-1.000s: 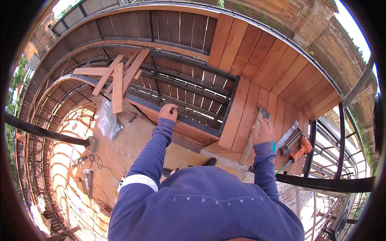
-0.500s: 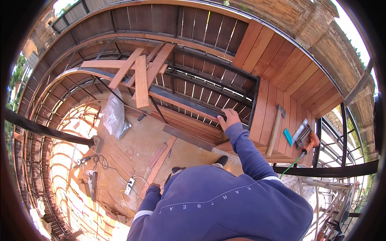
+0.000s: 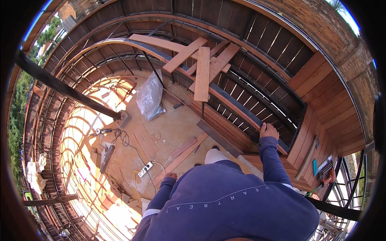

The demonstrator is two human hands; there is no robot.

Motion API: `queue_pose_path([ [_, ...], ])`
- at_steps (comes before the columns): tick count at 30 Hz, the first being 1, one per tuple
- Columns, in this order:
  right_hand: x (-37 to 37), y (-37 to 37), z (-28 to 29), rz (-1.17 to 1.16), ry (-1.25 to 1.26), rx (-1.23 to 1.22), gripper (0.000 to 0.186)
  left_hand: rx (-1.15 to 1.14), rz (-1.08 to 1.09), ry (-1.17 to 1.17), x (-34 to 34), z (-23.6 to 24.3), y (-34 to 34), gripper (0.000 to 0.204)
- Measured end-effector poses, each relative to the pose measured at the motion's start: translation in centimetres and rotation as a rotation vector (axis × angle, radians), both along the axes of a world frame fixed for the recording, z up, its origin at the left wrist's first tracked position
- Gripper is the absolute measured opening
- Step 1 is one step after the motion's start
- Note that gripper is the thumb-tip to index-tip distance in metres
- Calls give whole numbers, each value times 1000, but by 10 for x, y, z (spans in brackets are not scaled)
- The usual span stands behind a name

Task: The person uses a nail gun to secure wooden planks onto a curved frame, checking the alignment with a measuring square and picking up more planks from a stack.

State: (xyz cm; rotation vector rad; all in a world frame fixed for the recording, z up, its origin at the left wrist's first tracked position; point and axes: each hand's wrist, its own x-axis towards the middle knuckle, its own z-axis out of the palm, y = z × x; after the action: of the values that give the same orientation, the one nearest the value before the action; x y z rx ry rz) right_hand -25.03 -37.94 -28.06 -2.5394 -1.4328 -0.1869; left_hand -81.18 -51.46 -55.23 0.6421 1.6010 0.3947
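My right hand (image 3: pixel 269 131) rests at the near end of the curved bench's front rail (image 3: pixel 250 117), its fingers bent over the edge. By my left side hangs my left hand (image 3: pixel 171 175), fingers curled in and nothing showing from them. It is nearest to a white power strip (image 3: pixel 146 169) on the floor. Several loose wooden boards (image 3: pixel 203 74) lie crossed over the open bench frame, beyond my right hand. To the right, on the finished slats, are a hammer (image 3: pixel 307 157) with a wooden handle, a teal flat piece (image 3: pixel 315 166) and an orange power tool (image 3: pixel 330 176).
A clear plastic bag (image 3: pixel 149 96) stands on the floor by the bench. Further left lie a corded power tool (image 3: pixel 100 131), cables and wood offcuts (image 3: pixel 116 188). A dark slanting post (image 3: pixel 68 92) crosses the left side. Long planks (image 3: pixel 183 154) lie before my feet.
My view has turned right and I have stepped forward along the bench. My right hand stays on the rail, its fingers now more bent. My left hand still hangs at my side.
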Motion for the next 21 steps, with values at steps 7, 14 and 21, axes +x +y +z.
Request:
queue_pose_path([
  [7,4,4,-1,-55,64,35,28,23,-3,111,35,71,86,20],
  [14,-109,104,37,366,437,353,49,61,-27,113,13,74,241,23],
  [21,-198,202,49,395,424,85,82,261,-170,-62,40,113,410,19],
])
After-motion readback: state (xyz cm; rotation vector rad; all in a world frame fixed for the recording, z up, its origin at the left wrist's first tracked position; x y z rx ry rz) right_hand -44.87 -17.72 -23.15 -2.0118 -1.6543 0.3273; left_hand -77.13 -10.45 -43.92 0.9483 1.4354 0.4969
